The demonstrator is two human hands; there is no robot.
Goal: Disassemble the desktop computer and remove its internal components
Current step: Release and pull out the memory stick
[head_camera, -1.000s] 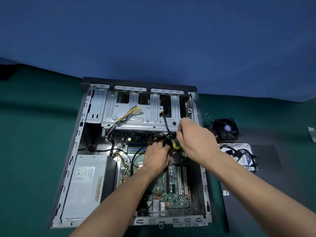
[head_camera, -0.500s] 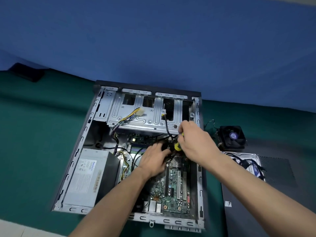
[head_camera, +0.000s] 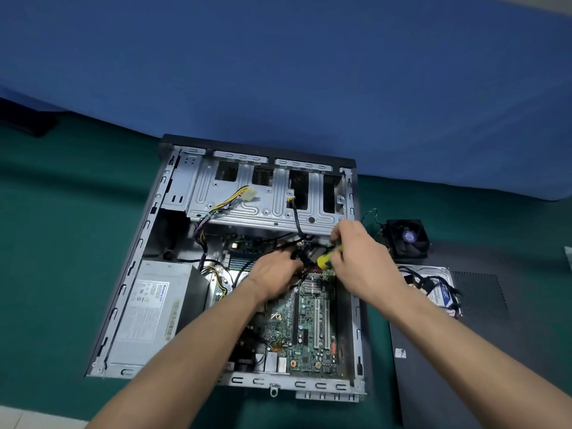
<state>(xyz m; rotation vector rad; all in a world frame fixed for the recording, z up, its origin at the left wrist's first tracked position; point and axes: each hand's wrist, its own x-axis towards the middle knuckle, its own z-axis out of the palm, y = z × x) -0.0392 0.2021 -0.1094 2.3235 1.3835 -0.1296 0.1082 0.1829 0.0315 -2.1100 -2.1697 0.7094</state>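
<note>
An open desktop case (head_camera: 130, 274) lies flat on the green table. Inside are a green motherboard (head_camera: 309, 329), a grey power supply (head_camera: 148, 308) at the left and a metal drive cage (head_camera: 266, 199) at the back. My right hand (head_camera: 359, 261) grips a screwdriver with a yellow handle (head_camera: 325, 259), its tip pointing down to the board's upper edge. My left hand (head_camera: 272, 277) rests on the board beside it, fingers curled among black cables (head_camera: 297, 224); what they hold is hidden.
A black cooler fan (head_camera: 407, 238) sits on the table right of the case. Nearer lies a hard drive (head_camera: 433, 289) with cables on it, on a black side panel (head_camera: 483, 351). A blue backdrop hangs behind.
The camera view shifted, so the case sits differently in frame. Both hands stay at the same spot on the board's upper edge, with the screwdriver still in my right hand.
</note>
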